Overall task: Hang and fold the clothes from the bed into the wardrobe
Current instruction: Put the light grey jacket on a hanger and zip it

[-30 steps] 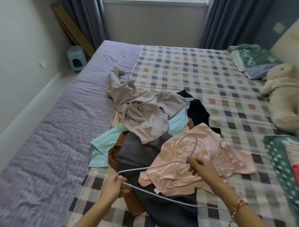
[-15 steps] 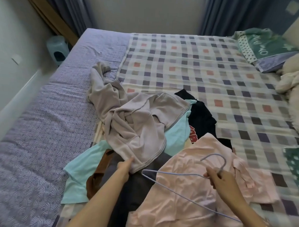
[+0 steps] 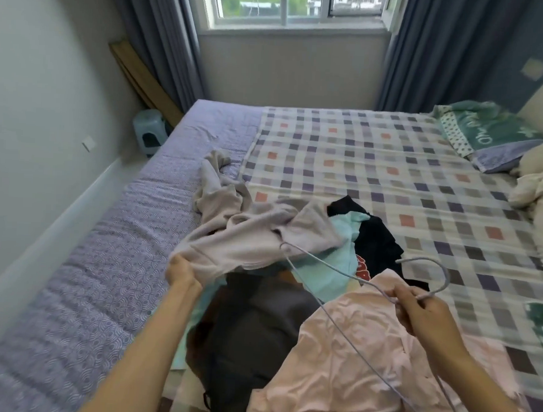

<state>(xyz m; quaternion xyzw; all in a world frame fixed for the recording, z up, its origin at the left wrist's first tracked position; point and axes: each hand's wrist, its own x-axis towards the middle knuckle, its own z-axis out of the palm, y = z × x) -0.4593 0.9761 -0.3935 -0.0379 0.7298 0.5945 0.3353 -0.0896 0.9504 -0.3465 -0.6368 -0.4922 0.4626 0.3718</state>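
A pile of clothes lies on the bed (image 3: 390, 167). My left hand (image 3: 181, 272) grips the hem of a beige-grey garment (image 3: 247, 239) and lifts it off the pile. My right hand (image 3: 421, 309) holds a pale blue wire hanger (image 3: 332, 272) at the base of its hook, above a pink garment (image 3: 350, 358). Under them lie a dark grey garment (image 3: 259, 323), a mint green one (image 3: 332, 270) and a black one with a red print (image 3: 374, 244). The wardrobe is out of view.
A checked sheet covers the right part of the bed, a purple patterned mattress cover (image 3: 99, 279) the left. A green pillow (image 3: 491, 131) and a cream plush toy (image 3: 538, 186) lie at the right. A small blue stool (image 3: 149, 132) stands by the left wall, under the window (image 3: 291, 7).
My left hand let go of the hanger, took the beige-grey garment's hem and pulled it up to the left. My right hand kept the hanger. My head tilted up, showing the window.
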